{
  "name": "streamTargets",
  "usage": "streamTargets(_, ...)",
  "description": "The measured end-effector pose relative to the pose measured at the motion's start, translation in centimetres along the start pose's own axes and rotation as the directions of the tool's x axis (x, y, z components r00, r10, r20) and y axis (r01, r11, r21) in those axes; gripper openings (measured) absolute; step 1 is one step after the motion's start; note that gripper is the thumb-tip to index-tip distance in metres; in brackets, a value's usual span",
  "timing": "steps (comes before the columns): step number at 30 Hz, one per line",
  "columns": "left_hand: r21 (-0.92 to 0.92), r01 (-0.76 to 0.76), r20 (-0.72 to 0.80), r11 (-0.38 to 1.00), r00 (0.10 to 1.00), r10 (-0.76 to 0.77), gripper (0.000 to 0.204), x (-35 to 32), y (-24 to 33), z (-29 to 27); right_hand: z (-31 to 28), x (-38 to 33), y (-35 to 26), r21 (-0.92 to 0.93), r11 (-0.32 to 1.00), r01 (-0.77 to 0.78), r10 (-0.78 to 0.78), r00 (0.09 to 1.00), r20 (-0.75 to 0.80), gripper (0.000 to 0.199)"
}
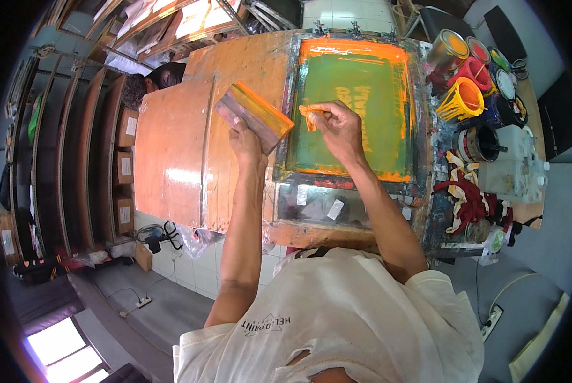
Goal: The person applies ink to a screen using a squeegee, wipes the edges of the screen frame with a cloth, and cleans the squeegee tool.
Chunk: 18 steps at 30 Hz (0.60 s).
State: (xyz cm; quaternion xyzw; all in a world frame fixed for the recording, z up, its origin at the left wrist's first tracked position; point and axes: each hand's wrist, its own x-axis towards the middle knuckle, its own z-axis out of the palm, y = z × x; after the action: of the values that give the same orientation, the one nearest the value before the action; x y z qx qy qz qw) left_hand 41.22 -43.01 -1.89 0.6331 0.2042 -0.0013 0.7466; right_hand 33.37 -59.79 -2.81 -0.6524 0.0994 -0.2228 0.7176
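Observation:
My left hand (245, 142) is closed round a wide squeegee (252, 117), tilted over the wooden table, with orange ink along its far edge. In the fingers of my right hand (341, 131) is a small orange-stained rag (311, 116), pinched above the left part of a screen printing frame (418, 137). The frame's mesh (327, 80) is green, with orange ink smeared along its top, right side and bottom. Lettering shows in the mesh beside my right hand. Hinge clamps (356, 28) stand at the frame's far edge.
Right of the frame stand ink cans (448, 48), an orange-smeared tub (469, 94), a dark pot (478, 143) and a clear jerrycan (515, 163), with stained rags (468, 198) nearer. Another person's head (134, 91) shows behind the table (174, 140). Shelving (75, 159) lines the left.

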Motion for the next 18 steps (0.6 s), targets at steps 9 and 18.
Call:
streamTargets(9,0.338,-0.189,0.141,0.922,0.979,0.148,0.044,-3.0,-4.2,-0.4,1.2,-4.1,-0.7,-0.415,0.881,0.228,-0.159,0.968,0.194,0.013)
streamTargets(18,0.469,-0.257,0.217,0.845,0.961,0.172,0.044,-6.6,-5.7,0.1,1.9,1.1,-0.1,-0.564,0.796,0.219,-0.184,0.976,0.119,0.018)
